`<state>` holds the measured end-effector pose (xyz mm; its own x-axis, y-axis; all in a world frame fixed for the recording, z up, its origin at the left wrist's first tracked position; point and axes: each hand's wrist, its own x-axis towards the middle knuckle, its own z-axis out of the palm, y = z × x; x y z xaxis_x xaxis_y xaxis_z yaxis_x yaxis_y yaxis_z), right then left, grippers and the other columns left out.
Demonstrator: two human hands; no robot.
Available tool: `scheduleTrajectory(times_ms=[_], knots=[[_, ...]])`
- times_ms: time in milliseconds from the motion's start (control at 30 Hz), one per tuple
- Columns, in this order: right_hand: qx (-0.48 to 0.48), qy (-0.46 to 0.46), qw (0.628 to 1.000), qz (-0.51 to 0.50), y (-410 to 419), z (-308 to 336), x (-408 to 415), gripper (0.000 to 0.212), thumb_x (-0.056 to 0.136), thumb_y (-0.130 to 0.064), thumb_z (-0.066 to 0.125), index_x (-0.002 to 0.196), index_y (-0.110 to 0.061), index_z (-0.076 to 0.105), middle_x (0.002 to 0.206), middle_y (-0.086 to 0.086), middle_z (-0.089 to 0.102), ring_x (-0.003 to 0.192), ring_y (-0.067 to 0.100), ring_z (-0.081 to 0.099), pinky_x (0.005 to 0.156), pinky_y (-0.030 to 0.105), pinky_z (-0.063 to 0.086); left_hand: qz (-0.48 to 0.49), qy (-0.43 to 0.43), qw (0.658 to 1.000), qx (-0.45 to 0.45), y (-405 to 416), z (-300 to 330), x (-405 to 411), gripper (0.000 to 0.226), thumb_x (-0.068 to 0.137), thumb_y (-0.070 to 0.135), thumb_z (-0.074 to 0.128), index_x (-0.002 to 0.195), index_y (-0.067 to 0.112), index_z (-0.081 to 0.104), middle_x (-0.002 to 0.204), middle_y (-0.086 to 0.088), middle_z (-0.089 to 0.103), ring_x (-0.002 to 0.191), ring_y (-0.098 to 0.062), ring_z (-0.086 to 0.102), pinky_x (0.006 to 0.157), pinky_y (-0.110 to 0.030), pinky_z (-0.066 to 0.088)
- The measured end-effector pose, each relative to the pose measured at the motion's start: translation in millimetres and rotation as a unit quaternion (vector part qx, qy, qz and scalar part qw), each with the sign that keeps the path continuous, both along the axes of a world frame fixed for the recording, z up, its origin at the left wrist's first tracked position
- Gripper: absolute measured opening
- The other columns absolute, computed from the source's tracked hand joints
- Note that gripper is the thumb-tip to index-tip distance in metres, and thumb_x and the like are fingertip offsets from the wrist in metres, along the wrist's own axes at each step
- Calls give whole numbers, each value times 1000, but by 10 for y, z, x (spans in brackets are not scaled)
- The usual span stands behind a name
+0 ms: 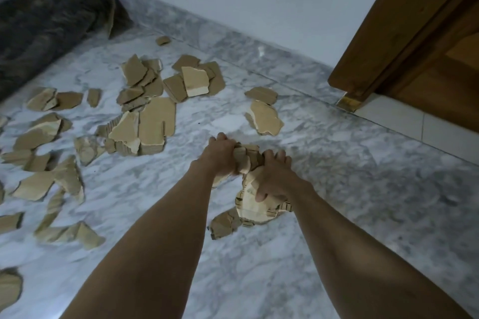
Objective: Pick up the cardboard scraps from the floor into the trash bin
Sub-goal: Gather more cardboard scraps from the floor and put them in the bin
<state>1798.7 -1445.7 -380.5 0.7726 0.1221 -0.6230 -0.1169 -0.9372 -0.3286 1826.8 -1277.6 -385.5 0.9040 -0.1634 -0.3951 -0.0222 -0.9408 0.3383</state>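
Marble floor (337, 189) left of one wooden door (414, 46) carries over twenty cardboard scraps (155, 122), while two hands, left hand (220, 156) and right hand (274, 179), clamp curled fingers on one gathered bundle (248, 155).

The floor (324, 163) is polished grey-white marble with a soft sheen. The torn cardboard scraps (155, 122) look matt brown, with rough corrugated edges. The door (414, 33) is smooth varnished wood.
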Motion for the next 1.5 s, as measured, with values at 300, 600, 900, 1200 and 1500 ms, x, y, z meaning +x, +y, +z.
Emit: scheduleTrajectory(times_ms=[300, 600, 900, 1200, 1500], knots=[[97, 11, 987, -129, -45, -43, 80, 55, 73, -19, 77, 119, -19, 47, 111, 3, 55, 103, 28, 56, 87, 42, 53, 202, 114, 946, -227, 509, 311, -233, 49, 62, 2, 86, 107, 12, 67, 105, -14, 72, 99, -35, 68, 85, -49, 58], [194, 23, 939, -282, -342, 72, 47, 52, 57, 1, 89, 103, -6, 68, 97, 6, 71, 92, 21, 66, 74, 26, 53, 51, 145, 988, -12, 57, 232, -928, 110, 70, 25, 85, 156, 20, 17, 129, -13, 62, 117, -32, 60, 93, -38, 49], [213, 34, 939, -268, -439, 184, -30, 36, 63, 2, 87, 86, -16, 66, 86, -2, 67, 85, 17, 63, 72, 24, 49, 122, 6, 992, 21, -30, 109, -972, 29, 87, 27, 61, 110, 11, 63, 108, -10, 65, 107, -29, 59, 73, -29, 41], [291, -22, 874, -388, -591, 400, 296, 42, 63, -2, 88, 98, -15, 69, 88, 1, 70, 76, 16, 63, 61, 24, 47, 378, 82, 865, -320, 234, 155, -361, 46, 40, 27, 84, 84, 14, 78, 96, -11, 76, 91, -32, 72, 84, -53, 59], [287, -21, 874, -391, -80, 205, 973, 65, 58, -5, 92, 116, -10, 62, 106, 2, 69, 101, 24, 65, 88, 34, 54, 453, 32, 850, -267, 501, 87, 266, 43, 67, 28, 85, 104, 9, 74, 102, -11, 73, 92, -30, 68, 85, -44, 58]])
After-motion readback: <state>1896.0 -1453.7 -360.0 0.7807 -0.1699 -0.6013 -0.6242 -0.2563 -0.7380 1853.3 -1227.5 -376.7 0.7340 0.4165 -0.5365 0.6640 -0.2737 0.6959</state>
